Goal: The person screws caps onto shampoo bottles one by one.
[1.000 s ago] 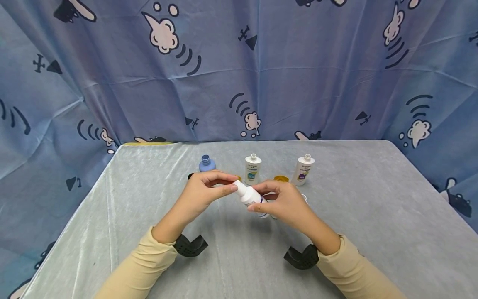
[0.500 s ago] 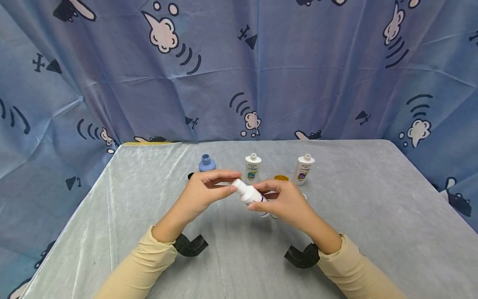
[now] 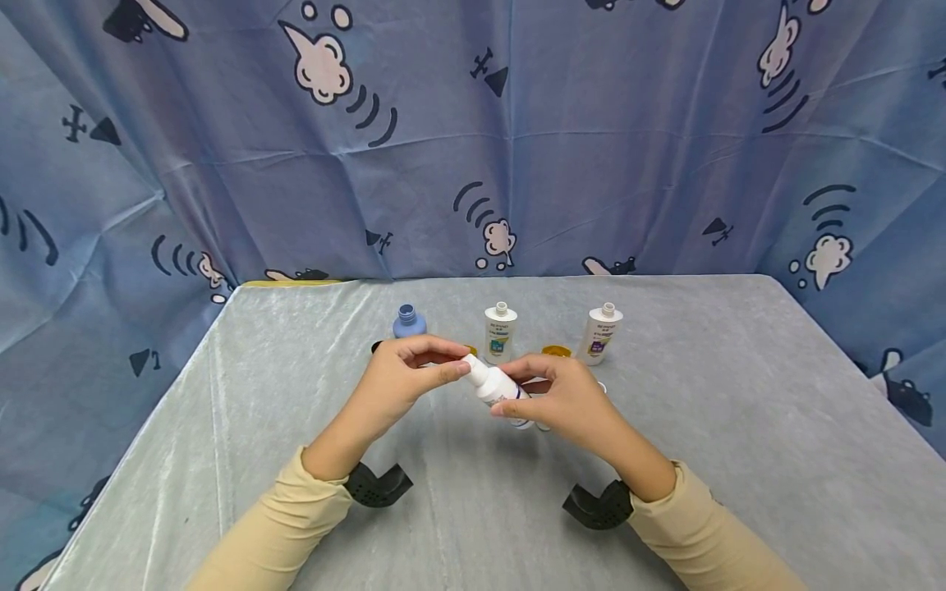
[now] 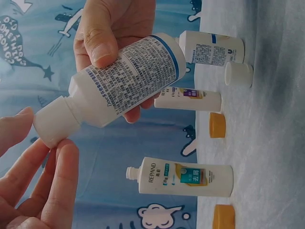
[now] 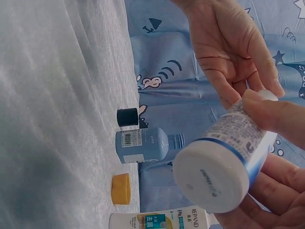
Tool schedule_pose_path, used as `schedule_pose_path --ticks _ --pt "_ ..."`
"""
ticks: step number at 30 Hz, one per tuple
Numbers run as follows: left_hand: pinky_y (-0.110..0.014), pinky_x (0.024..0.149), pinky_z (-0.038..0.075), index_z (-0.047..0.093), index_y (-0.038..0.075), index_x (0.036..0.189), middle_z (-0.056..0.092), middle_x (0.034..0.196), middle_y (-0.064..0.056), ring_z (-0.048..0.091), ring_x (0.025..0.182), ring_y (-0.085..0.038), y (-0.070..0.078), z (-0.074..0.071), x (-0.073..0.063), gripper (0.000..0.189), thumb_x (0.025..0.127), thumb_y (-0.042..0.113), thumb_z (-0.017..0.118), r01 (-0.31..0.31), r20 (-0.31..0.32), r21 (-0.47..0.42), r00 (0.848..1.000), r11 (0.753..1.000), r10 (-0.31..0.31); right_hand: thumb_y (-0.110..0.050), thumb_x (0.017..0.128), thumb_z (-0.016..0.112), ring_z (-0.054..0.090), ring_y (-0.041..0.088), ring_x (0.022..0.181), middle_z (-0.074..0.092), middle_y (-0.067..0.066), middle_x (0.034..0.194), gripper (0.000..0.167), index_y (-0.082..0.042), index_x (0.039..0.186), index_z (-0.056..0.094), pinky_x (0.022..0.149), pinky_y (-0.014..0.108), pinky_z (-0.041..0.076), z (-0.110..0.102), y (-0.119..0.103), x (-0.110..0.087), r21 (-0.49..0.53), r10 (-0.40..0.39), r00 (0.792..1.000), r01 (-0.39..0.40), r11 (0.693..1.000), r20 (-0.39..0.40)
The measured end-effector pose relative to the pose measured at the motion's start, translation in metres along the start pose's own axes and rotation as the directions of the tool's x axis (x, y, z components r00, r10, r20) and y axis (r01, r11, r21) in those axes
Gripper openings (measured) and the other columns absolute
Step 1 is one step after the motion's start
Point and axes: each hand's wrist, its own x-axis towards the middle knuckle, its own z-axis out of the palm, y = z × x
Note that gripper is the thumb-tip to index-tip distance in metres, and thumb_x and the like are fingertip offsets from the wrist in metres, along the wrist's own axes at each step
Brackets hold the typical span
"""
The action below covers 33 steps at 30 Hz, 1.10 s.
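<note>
Above the table, my right hand (image 3: 565, 402) grips the body of a white plastic bottle (image 3: 504, 392), thumb on one side and fingers on the other. The bottle is tilted, its neck towards the left and its base facing the right wrist camera. In the left wrist view, a smooth white cap (image 4: 56, 121) sits on the neck, and small print fills the label. My left hand (image 3: 395, 382) pinches this cap between thumb and fingertips. Part of the bottle's body is hidden behind the right hand's fingers.
Behind the hands stand an uncapped blue bottle (image 3: 410, 322) and uncapped white bottles with teal (image 3: 500, 332) and purple (image 3: 600, 335) labels. Orange caps (image 4: 217, 125), a black cap (image 5: 127, 117) and a white cap (image 4: 239, 75) lie near. Another white bottle (image 4: 209, 47) stands at the right.
My left fingertips shift slightly on the cap. The right hand and the bottle stay almost in the same place.
</note>
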Motion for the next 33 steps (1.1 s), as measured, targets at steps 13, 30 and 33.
schedule_pose_path --ticks 13,30,33 --pt "-0.027 0.083 0.058 0.072 0.0 0.115 0.071 0.119 -0.011 0.069 0.097 -0.01 -0.0008 -0.0006 -0.0004 0.029 0.088 0.01 0.074 -0.048 0.048 -0.023 0.998 0.999 0.049 -0.017 0.075 0.088 0.069 0.019 0.095 0.075 0.012 0.102 0.036 -0.002 0.106 0.075 0.08 0.026 0.06 0.0001 0.0014 0.0007 -0.03 0.006 1.0 -0.006 1.0 -0.002" --pt "-0.028 0.086 0.059 0.072 0.007 0.118 0.073 0.12 -0.009 0.07 0.102 -0.012 0.0024 -0.0026 -0.0006 0.033 0.086 0.014 0.078 -0.016 0.035 -0.023 0.999 1.0 0.017 -0.018 0.074 0.088 0.069 0.019 0.097 0.075 0.009 0.104 0.037 -0.006 0.107 0.075 0.082 0.026 0.06 0.0017 0.0037 0.0017 -0.018 0.035 0.999 -0.035 0.999 0.012" --pt "-0.029 0.085 0.058 0.073 0.009 0.115 0.074 0.116 -0.007 0.071 0.099 -0.013 0.0013 -0.0031 -0.001 0.031 0.086 0.018 0.079 0.012 0.021 -0.01 1.0 1.0 -0.012 -0.017 0.074 0.088 0.069 0.018 0.097 0.075 0.008 0.104 0.036 -0.007 0.107 0.075 0.082 0.026 0.06 0.0035 0.0042 0.0013 -0.025 0.035 0.999 -0.035 0.999 0.009"
